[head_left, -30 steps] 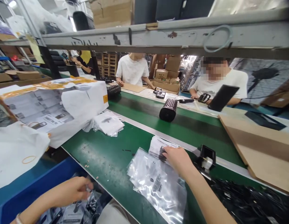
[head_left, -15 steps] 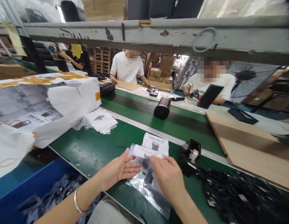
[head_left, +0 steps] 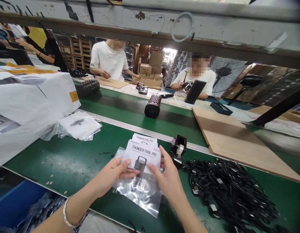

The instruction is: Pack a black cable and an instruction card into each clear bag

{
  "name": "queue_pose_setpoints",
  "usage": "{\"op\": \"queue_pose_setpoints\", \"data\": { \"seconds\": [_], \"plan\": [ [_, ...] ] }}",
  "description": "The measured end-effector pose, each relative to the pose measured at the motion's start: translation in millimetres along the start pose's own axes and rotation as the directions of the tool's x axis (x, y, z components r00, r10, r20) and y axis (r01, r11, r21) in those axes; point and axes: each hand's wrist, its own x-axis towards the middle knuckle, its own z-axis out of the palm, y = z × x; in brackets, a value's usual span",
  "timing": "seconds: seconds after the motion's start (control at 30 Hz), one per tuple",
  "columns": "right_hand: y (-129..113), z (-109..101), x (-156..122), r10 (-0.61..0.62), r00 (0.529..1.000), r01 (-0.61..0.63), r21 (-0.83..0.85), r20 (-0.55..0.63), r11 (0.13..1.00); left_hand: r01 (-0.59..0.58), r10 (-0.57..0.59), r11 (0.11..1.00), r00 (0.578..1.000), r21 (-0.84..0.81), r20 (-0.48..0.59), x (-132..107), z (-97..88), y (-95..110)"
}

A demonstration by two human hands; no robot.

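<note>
Both my hands hold a white printed booklet [head_left: 142, 156] marked "THUNDER TRAIL PRO", with a picture of a speaker on it. At its left edge is my left hand [head_left: 113, 176], thumb on top and fingers closed on it. My right hand [head_left: 168, 174] grips the right edge, with its thumb across the front. A clear plastic bag [head_left: 145, 202] extends from beneath the booklet toward me; whether the booklet's lower part is inside it, I cannot tell. Behind lies a second booklet [head_left: 145, 138] of the same print, partly covered.
To the right are a black tape dispenser [head_left: 177, 149] and a heap of black cables [head_left: 227, 191]. Bagged white papers [head_left: 79, 126] lie left, beside a white-wrapped stack [head_left: 33, 100]. A black speaker [head_left: 153, 106] is on the green belt [head_left: 123, 106]; two co-workers sit beyond, near a wooden board [head_left: 237, 142].
My view has turned right. My left hand, spread open before, now holds the booklet's left edge. My right hand has shifted to its right edge, and the printed front now shows plainly.
</note>
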Motion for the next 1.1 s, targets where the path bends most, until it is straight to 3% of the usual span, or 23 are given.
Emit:
{"op": "queue_pose_setpoints", "data": {
  "seconds": [0.07, 0.1, 0.2, 0.3, 0.37, 0.63, 0.73, 0.9, 0.97, 1.03, 1.1],
  "plan": [
    [-5.0, -1.9, 21.5, 0.058, 0.998, -0.058, 0.06, 0.005, 0.997, -0.085, 0.092, 0.993, 0.993, 0.078, -0.081, 17.6, -0.1, 8.2],
    [-8.6, -2.4, 33.0, 0.053, 0.998, -0.053, 0.0, -0.027, 0.999, -0.118, 0.131, 0.987, 0.984, 0.108, -0.122, 29.0, -0.3, 11.9],
    [-20.4, 0.1, 60.0, -0.105, 0.99, 0.06, -0.41, -0.09, 0.91, -0.185, 0.226, 0.964, 0.949, 0.19, -0.221, 65.2, -0.8, 19.2],
    [-24.3, 7.8, 70.5, -0.211, 0.964, 0.264, -0.626, 0.16, 0.734, -0.224, 0.284, 0.941, 0.93, 0.253, -0.235, 89.4, -1.4, 20.5],
    [-20.5, 12.8, 72.7, -0.181, 0.936, 0.337, -0.623, 0.302, 0.706, -0.231, 0.293, 0.931, 0.934, 0.281, -0.202, 94.7, -2.7, 19.8],
    [-3.9, 11.5, 83.6, -0.141, 0.91, 0.371, -0.614, 0.391, 0.697, -0.213, 0.259, 0.916, 0.961, 0.34, -0.096, 89.1, -14.8, 18.8],
    [-3.7, 10.0, 85.3, -0.149, 0.92, 0.357, -0.614, 0.364, 0.704, -0.203, 0.266, 0.907, 0.955, 0.369, -0.129, 91.7, -20.8, 16.8],
    [-10.6, 9.4, 74.3, -0.185, 0.963, 0.268, -0.619, 0.196, 0.738, -0.2, 0.322, 0.896, 0.907, 0.396, -0.27, 81.3, -22.8, 19.9],
    [-13.9, 9.6, 60.7, -0.253, 0.94, 0.34, -0.572, 0.228, 0.747, -0.173, 0.258, 0.924, 0.94, 0.341, -0.223, 70.0, -17.8, 24.0],
    [-14.7, 8.3, 41.2, -0.33, 0.909, 0.415, -0.484, 0.255, 0.771, -0.146, 0.172, 0.963, 0.98, 0.225, -0.099, 56.9, -11.3, 27.6],
    [-11.9, 3.9, 17.5, -0.305, 0.946, 0.325, -0.333, 0.113, 0.885, -0.123, 0.124, 0.984, 0.992, 0.131, 0.002, 43.9, -4.5, 28.4]
  ]
}}
